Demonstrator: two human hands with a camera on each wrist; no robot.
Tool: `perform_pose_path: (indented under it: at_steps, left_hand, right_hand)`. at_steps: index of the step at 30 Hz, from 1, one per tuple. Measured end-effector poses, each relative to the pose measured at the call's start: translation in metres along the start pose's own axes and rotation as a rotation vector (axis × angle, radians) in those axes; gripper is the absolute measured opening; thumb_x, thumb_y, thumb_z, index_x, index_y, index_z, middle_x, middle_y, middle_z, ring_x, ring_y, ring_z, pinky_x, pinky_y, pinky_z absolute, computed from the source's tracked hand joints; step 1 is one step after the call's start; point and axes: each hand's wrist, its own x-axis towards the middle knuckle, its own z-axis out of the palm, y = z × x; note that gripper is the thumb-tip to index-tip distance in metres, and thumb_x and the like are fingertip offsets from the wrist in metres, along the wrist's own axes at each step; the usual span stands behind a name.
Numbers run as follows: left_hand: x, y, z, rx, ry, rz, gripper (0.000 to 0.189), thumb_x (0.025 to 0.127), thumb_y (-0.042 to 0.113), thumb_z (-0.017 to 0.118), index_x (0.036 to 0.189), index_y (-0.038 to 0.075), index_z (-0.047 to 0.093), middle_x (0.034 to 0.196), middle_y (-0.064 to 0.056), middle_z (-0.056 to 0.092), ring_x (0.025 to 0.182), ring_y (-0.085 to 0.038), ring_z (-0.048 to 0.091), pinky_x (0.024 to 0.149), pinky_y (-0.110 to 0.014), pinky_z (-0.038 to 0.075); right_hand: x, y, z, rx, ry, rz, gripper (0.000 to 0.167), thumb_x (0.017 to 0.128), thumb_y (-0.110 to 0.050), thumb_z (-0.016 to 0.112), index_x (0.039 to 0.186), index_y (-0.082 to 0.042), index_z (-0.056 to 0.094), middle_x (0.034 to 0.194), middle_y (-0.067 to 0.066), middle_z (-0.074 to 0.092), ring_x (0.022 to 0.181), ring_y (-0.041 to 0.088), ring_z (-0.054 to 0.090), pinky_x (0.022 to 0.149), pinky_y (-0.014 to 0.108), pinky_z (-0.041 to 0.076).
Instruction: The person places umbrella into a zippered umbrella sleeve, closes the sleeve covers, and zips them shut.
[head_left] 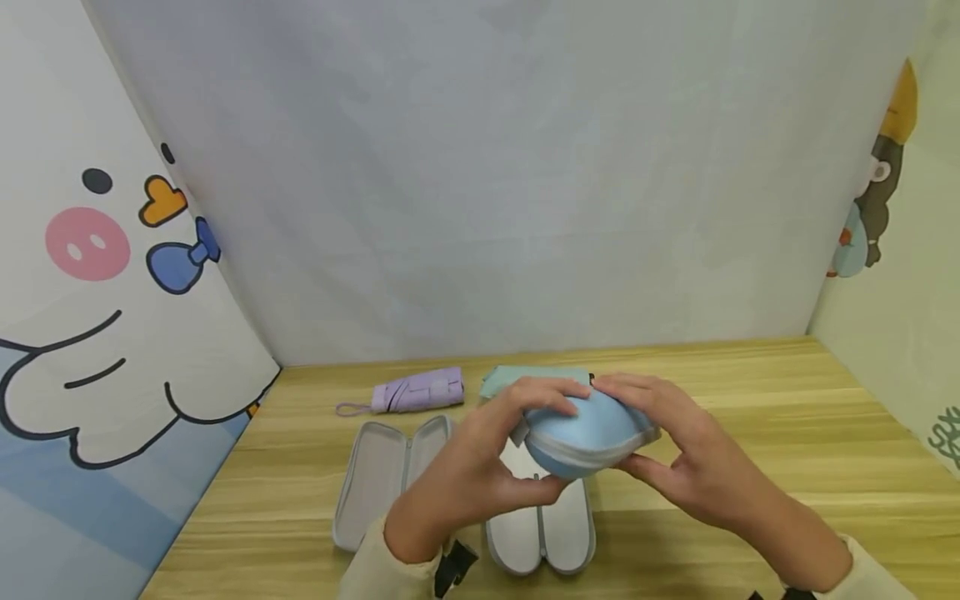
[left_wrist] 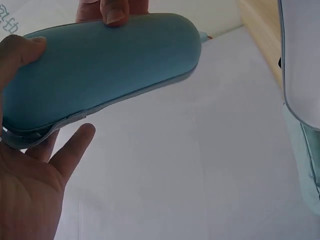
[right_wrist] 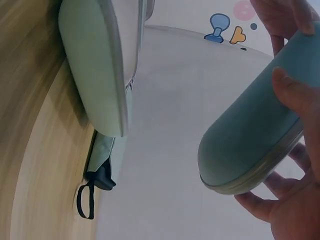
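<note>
Pale backdrop point(head_left: 487, 183) behind wood-grain tabletop point(head_left: 750, 425). Left hand point(head_left: 486, 457) and right hand point(head_left: 693, 454) pinch blue case point(head_left: 596, 421) between thumbs and fingers, raised off tabletop. Seam point(head_left: 600, 458) looks closed; step probably opening it. Next move likely calls for one hand steadying, other working seam. Lower, right open case point(head_left: 567, 529); beside it, left open case point(head_left: 371, 483). Beyond: purple umbrella point(head_left: 420, 392), mint umbrella point(head_left: 532, 379).

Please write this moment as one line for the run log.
left hand: grips blue case; right hand: grips same case; case: held above table; on table: left open case, right open case, purple umbrella, green umbrella
</note>
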Motion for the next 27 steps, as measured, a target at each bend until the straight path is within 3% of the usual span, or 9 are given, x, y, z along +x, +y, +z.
perform_pose_path:
  at_steps: [4, 6, 7, 11, 13, 14, 20, 27]
  left_hand:
    - [-0.005, -0.004, -0.001, 0.141, -0.018, -0.054, 0.076, 0.077, -0.005, 0.086, 0.14, 0.009, 0.046, 0.148, -0.014, 0.053, 0.133, -0.026, 0.055, 0.103, -0.033, 0.05]
    - [-0.009, -0.006, -0.004, 0.238, -0.019, -0.071, 0.078, 0.079, 0.002, 0.088, 0.145, 0.011, 0.047, 0.152, -0.01, 0.051, 0.135, -0.023, 0.053, 0.105, -0.032, 0.048]
    - [-0.01, -0.008, -0.006, 0.289, -0.016, -0.079, 0.079, 0.08, 0.006, 0.089, 0.147, 0.011, 0.047, 0.154, -0.009, 0.05, 0.137, -0.023, 0.051, 0.108, -0.034, 0.046]
    - [-0.016, -0.011, -0.017, 0.477, 0.005, -0.119, 0.083, 0.081, 0.024, 0.09, 0.152, 0.013, 0.048, 0.157, -0.006, 0.047, 0.144, -0.027, 0.045, 0.115, -0.051, 0.037]
    - [-0.02, -0.012, -0.022, 0.563, -0.005, -0.169, 0.085, 0.083, 0.034, 0.088, 0.154, 0.015, 0.047, 0.16, -0.005, 0.043, 0.148, -0.03, 0.038, 0.116, -0.062, 0.03]
    - [-0.022, -0.012, -0.024, 0.603, -0.015, -0.2, 0.087, 0.083, 0.039, 0.087, 0.156, 0.017, 0.046, 0.161, -0.005, 0.041, 0.15, -0.031, 0.035, 0.116, -0.065, 0.028]
    - [-0.034, -0.013, -0.031, 0.795, -0.101, -0.404, 0.091, 0.086, 0.062, 0.075, 0.161, 0.027, 0.038, 0.167, -0.003, 0.03, 0.155, -0.035, 0.02, 0.113, -0.076, 0.016]
    - [-0.053, -0.017, -0.038, 0.892, -0.183, -0.588, 0.091, 0.087, 0.074, 0.064, 0.162, 0.031, 0.035, 0.169, -0.003, 0.026, 0.156, -0.036, 0.015, 0.114, -0.075, 0.014]
  right_hand:
    - [-0.005, 0.005, -0.002, -0.118, 0.001, 0.07, 0.067, 0.097, -0.061, 0.057, 0.145, -0.015, 0.059, 0.143, 0.004, 0.057, 0.131, 0.024, 0.051, 0.105, 0.018, 0.04]
    - [-0.007, 0.011, -0.006, -0.202, 0.0, 0.085, 0.068, 0.097, -0.065, 0.054, 0.145, -0.018, 0.06, 0.142, 0.005, 0.058, 0.129, 0.027, 0.052, 0.103, 0.027, 0.045]
    - [-0.008, 0.016, -0.009, -0.24, -0.005, 0.094, 0.068, 0.095, -0.065, 0.06, 0.145, -0.019, 0.06, 0.142, 0.005, 0.058, 0.128, 0.028, 0.053, 0.102, 0.033, 0.046]
    - [-0.016, 0.041, -0.021, -0.382, -0.007, 0.122, 0.073, 0.079, -0.033, 0.091, 0.144, -0.02, 0.06, 0.137, 0.007, 0.06, 0.122, 0.036, 0.057, 0.092, 0.057, 0.049]
    - [-0.023, 0.056, -0.027, -0.442, -0.021, 0.156, 0.085, 0.066, -0.012, 0.096, 0.143, -0.02, 0.06, 0.133, 0.009, 0.061, 0.118, 0.04, 0.058, 0.088, 0.062, 0.049]
    - [-0.027, 0.064, -0.03, -0.477, -0.03, 0.177, 0.086, 0.064, -0.008, 0.097, 0.142, -0.019, 0.061, 0.132, 0.01, 0.062, 0.116, 0.042, 0.058, 0.087, 0.064, 0.048]
    - [-0.059, 0.108, -0.046, -0.612, -0.125, 0.323, 0.082, 0.066, -0.009, 0.096, 0.138, -0.017, 0.059, 0.129, 0.018, 0.06, 0.114, 0.051, 0.054, 0.084, 0.074, 0.043]
    - [-0.089, 0.141, -0.068, -0.671, -0.22, 0.507, 0.076, 0.074, -0.011, 0.091, 0.14, -0.014, 0.054, 0.13, 0.027, 0.055, 0.113, 0.062, 0.046, 0.084, 0.081, 0.034]
